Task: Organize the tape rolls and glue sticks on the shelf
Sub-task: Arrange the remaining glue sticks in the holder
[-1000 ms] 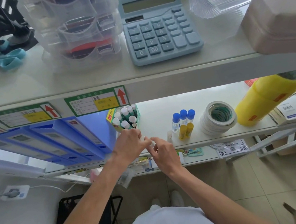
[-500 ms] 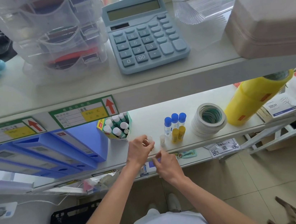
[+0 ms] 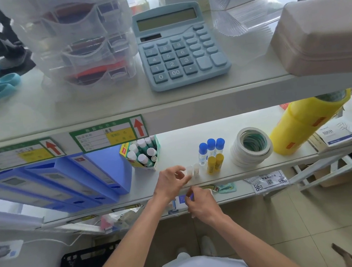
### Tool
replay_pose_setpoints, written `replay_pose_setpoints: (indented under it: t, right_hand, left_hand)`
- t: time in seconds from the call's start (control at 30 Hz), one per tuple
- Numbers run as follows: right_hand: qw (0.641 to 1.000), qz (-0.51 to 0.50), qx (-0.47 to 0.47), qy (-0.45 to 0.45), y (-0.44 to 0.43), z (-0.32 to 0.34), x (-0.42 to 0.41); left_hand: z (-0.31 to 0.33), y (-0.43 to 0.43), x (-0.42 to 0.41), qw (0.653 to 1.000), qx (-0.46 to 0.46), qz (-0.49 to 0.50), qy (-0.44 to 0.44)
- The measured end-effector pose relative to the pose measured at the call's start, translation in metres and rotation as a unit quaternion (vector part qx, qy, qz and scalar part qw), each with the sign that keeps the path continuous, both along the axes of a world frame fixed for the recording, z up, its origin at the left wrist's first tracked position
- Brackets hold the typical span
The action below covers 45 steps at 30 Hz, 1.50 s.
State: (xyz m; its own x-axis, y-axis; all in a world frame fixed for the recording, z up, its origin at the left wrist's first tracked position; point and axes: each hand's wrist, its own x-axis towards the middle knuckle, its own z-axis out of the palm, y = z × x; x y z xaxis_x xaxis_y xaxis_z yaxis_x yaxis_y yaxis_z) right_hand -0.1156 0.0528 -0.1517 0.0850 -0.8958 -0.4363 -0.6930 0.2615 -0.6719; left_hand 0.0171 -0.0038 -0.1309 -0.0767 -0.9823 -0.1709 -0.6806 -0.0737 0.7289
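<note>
My left hand point(image 3: 171, 182) pinches a small white glue stick point(image 3: 189, 171) that stands on the lower shelf point(image 3: 176, 142), touching a second white stick point(image 3: 196, 169). My right hand point(image 3: 200, 204) hangs just below the shelf's front edge with fingers curled and nothing visible in them. To the right stand three blue-capped glue bottles point(image 3: 211, 147) with two yellow glue sticks point(image 3: 214, 162) in front. A stack of white tape rolls point(image 3: 251, 145) lies further right. An open box of white-capped glue sticks point(image 3: 143, 153) stands to the left.
A large yellow roll point(image 3: 303, 121) lies right of the tape. Blue file boxes point(image 3: 82, 179) fill the shelf's left side. The upper shelf holds a blue calculator point(image 3: 179, 45), clear drawer units point(image 3: 82, 44), scissors point(image 3: 0, 84) and a beige case point(image 3: 323, 35).
My left hand has moved right with the small white stick and set it beside the other one. My right hand has dropped away below the shelf edge. The view has shifted.
</note>
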Motion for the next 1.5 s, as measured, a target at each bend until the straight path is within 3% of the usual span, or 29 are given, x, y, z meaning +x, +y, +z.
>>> replay_pose_setpoints:
  t: [0.2,0.4,0.53,0.77,0.87,1.1,1.27,1.4,1.5]
  right_hand:
    - [0.999,0.042,-0.013,-0.004,-0.001,0.005,0.013]
    - [0.997,0.059,-0.024,-0.036,-0.01,0.015,0.03]
    - [0.996,0.053,-0.048,-0.057,-0.02,0.025,0.039]
    - [0.987,0.034,-0.135,-0.075,-0.046,0.042,0.064]
    - [0.979,0.071,-0.167,-0.09,-0.054,0.043,0.079]
    - [0.963,0.181,-0.199,-0.015,-0.048,0.041,0.103]
    - [0.949,0.145,-0.271,0.068,-0.047,0.046,0.109]
    - [0.95,0.078,-0.289,0.09,-0.044,0.053,0.103]
    - [0.943,0.091,-0.305,0.098,-0.041,0.054,0.099]
  left_hand:
    - [0.005,-0.004,0.042,0.979,-0.096,0.125,-0.131]
    - [0.003,-0.009,0.056,0.97,-0.036,0.102,-0.22]
    - [-0.002,-0.011,0.055,0.974,0.023,0.079,-0.212]
    - [-0.009,0.008,0.073,0.975,0.012,0.109,-0.195]
    - [-0.011,0.027,0.083,0.971,0.004,0.113,-0.21]
    - [-0.007,0.047,0.101,0.976,-0.007,0.115,-0.184]
    - [-0.002,0.055,0.11,0.975,-0.022,0.106,-0.196]
    - [0.0,0.067,0.107,0.976,-0.082,0.12,-0.164]
    - [0.006,0.072,0.103,0.971,-0.128,0.132,-0.152]
